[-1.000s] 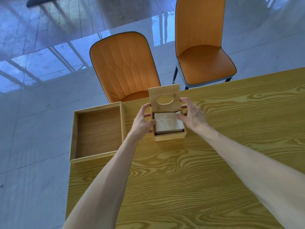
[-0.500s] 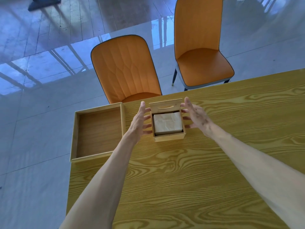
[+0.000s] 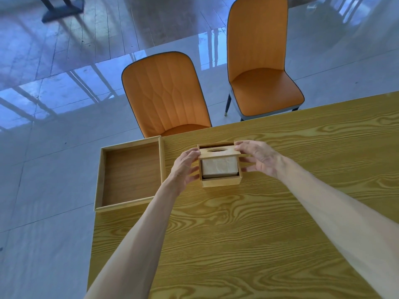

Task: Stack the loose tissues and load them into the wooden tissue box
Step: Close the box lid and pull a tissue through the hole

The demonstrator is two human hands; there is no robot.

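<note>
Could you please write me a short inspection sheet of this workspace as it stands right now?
Surface: wooden table with strong grain, bare in front of the box.
Job's things: wooden tissue box holds a tissue stack; slotted lid covers only the far part, tissues exposed.
Clutter: empty wooden tray at the table's left edge, beside the box.
Grips: left hand on the box's left side; right hand on the lid's right edge and the box's right side.
Cables: nothing seen.
Surroundings: two orange chairs beyond the table, glossy floor.
</note>
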